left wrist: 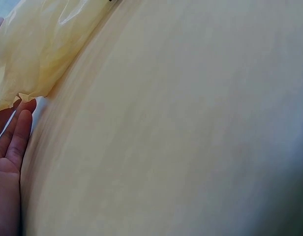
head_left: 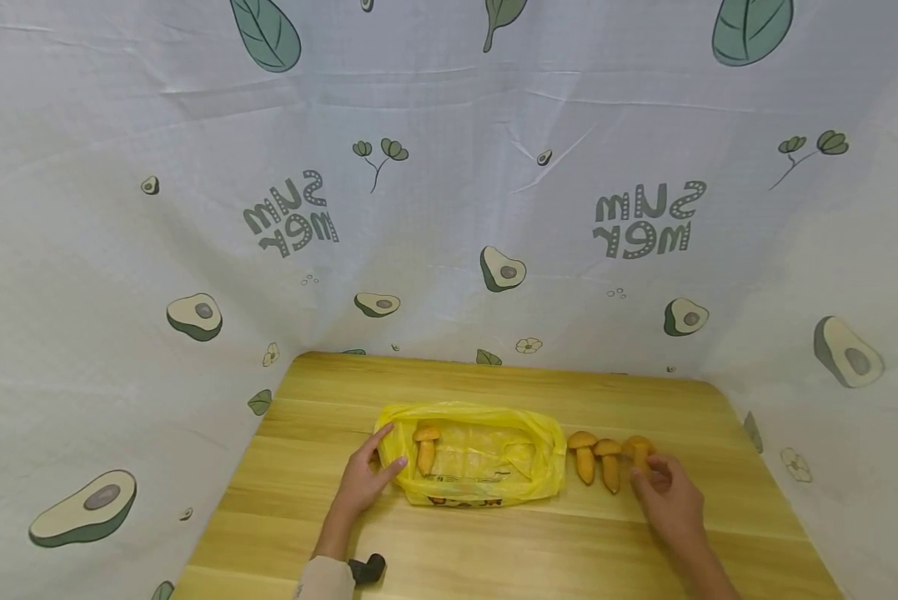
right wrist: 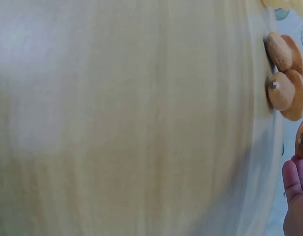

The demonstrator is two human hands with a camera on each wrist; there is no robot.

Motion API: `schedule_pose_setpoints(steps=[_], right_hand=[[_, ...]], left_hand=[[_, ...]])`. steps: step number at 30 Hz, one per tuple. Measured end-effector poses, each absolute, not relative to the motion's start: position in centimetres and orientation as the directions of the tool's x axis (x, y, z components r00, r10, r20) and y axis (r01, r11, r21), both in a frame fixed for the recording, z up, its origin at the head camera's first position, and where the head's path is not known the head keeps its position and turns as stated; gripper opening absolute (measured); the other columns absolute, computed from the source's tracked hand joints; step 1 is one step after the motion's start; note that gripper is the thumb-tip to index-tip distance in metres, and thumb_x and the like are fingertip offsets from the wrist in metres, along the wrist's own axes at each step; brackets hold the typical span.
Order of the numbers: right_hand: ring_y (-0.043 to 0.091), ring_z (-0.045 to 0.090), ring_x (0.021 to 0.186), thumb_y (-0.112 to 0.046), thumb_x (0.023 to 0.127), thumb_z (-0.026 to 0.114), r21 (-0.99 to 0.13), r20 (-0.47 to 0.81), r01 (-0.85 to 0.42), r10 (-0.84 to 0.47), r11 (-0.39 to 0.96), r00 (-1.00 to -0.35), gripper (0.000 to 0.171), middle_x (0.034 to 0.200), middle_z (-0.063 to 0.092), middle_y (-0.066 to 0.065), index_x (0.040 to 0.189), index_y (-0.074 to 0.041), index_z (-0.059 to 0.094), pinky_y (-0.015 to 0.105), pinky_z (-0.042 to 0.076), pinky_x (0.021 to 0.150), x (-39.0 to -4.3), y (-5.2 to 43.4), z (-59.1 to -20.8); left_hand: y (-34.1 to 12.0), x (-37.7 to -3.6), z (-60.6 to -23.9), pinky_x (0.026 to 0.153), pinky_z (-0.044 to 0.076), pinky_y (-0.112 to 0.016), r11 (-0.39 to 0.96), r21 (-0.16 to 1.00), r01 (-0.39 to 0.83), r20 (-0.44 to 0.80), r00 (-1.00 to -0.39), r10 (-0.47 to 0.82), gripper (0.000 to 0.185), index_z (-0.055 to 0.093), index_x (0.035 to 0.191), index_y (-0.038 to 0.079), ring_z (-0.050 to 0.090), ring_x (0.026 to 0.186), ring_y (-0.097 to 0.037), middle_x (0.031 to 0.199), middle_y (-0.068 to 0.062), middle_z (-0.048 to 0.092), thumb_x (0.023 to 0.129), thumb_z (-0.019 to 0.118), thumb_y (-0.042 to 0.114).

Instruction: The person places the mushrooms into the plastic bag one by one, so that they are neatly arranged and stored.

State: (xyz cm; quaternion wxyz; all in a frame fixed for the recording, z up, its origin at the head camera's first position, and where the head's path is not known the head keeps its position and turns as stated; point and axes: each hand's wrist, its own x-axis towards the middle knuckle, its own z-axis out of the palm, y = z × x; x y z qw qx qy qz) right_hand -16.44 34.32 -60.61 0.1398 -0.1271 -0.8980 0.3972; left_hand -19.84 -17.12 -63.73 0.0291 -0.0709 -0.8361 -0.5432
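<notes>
A yellow plastic bag (head_left: 486, 497) lies on the table with its mouth spread wide, and one orange-brown mushroom (head_left: 426, 454) is inside at its left end. My left hand (head_left: 366, 479) holds the bag's left rim, thumb and index finger over the edge. In the left wrist view, fingers (left wrist: 21, 137) reach under the crinkled bag (left wrist: 43, 49). To the right of the bag, my right hand (head_left: 669, 496) pinches the stem of a mushroom (head_left: 639, 447). Two more mushrooms, one (head_left: 584, 458) beside the bag and another (head_left: 609, 467), lie between bag and hand.
The wooden table (head_left: 539, 550) has its far edge against a white curtain (head_left: 449, 208) printed with avocados and leaves. A black object (head_left: 368, 569) sits by the left sleeve (head_left: 324, 579).
</notes>
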Motion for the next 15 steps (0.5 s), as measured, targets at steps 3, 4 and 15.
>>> schedule_pose_setpoints(steps=[3, 4, 15], right_hand=[[-0.016, 0.048, 0.081, -0.03, 0.097, 0.072, -0.749, 0.159, 0.117, 0.349, 0.652, -0.924, 0.041, 0.111, 0.071, 0.02, 0.126, -0.002, 0.062, 0.007, 0.044, 0.067, -16.4, 34.1, -60.2], [-0.016, 0.048, 0.08, -0.03, 0.097, 0.072, -0.752, 0.156, 0.122, 0.354, 0.648, -0.922, 0.04, 0.11, 0.071, 0.02, 0.126, -0.003, 0.062, 0.007, 0.045, 0.067, -16.5, 34.0, -60.0], [-0.021, 0.047, 0.085, -0.024, 0.097, 0.073, -0.765, 0.219, 0.024, 0.295, 0.643, -0.93, 0.038, 0.122, 0.067, 0.025, 0.124, 0.002, 0.062, 0.003, 0.045, 0.069, -16.5, 33.2, -58.3]], left_hand=[[-17.1, -19.9, -63.7, 0.114, 0.041, -0.062, 0.396, 0.906, 0.15, 0.127, -0.988, 0.084, 0.068, 0.046, 0.156, 0.021, 0.044, 0.146, -0.042, 0.162, -0.016, 0.043, 0.096, 0.072, 0.039], [-17.1, -19.9, -63.7, 0.114, 0.041, -0.062, 0.397, 0.906, 0.148, 0.126, -0.989, 0.083, 0.068, 0.046, 0.156, 0.022, 0.044, 0.146, -0.042, 0.162, -0.016, 0.042, 0.096, 0.072, 0.039], [-17.1, -19.8, -63.7, 0.112, 0.043, -0.061, 0.392, 0.91, 0.135, 0.115, -0.991, 0.074, 0.069, 0.045, 0.156, 0.024, 0.047, 0.143, -0.041, 0.161, -0.015, 0.043, 0.095, 0.073, 0.039]])
